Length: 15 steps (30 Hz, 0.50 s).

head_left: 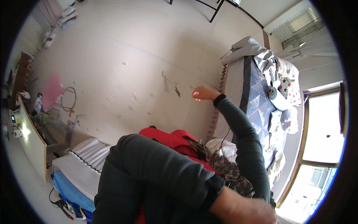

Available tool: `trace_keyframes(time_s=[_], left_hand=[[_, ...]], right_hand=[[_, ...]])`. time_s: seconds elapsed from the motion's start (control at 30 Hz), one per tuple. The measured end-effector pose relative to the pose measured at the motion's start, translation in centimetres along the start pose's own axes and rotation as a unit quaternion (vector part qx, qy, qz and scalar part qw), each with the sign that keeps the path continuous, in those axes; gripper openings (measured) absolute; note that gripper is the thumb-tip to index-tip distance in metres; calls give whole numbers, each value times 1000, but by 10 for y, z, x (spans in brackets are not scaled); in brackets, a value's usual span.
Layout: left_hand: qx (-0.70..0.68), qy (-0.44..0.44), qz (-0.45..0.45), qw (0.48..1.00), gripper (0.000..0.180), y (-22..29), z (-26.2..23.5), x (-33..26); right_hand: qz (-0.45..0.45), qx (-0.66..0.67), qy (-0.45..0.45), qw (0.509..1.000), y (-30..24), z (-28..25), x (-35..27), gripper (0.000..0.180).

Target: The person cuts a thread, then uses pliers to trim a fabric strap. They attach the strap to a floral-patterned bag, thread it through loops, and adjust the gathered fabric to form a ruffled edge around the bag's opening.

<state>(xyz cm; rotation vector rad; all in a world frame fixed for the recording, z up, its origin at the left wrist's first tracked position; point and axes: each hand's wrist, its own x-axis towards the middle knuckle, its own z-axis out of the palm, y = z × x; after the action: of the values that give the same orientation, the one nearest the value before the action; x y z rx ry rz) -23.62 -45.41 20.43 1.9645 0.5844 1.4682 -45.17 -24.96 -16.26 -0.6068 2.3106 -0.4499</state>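
My left arm, in a dark grey sleeve, bends across my body. My left hand (244,209) is at the lower right, close to the upper part of my right sleeve (249,149). Its fingers are blurred and partly hidden, so whether it grips the sleeve I cannot tell. My right arm reaches forward, with a black cuff (219,99) at the wrist. Over the floor, beside the covered furniture, my right hand (203,93) has its fingers curled in, and nothing shows in them. Red and black cloth (173,140) lies beneath my left forearm, next to camouflage-patterned cloth (233,175).
Along the right stands furniture with a blue-grey geometric cover (257,100), holding a grey-and-white bottle (279,98) and star-print cloth (290,89). Scraps lie on the pale floor (123,41). A pink sheet (52,90) is far left; a white-covered seat (84,162) stands nearer.
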Motion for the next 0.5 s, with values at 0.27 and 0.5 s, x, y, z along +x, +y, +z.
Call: trace_keyframes(time_s=[0.27,0.5], left_hand=[[25,152,-59,986,33,-15,-65,-148],[-24,175,-62,982,21,-35,-145,-183]], right_hand=[[25,109,69,991,-12,-90,-63,22],[-33,275,339,899,-77,-159,-168,27]])
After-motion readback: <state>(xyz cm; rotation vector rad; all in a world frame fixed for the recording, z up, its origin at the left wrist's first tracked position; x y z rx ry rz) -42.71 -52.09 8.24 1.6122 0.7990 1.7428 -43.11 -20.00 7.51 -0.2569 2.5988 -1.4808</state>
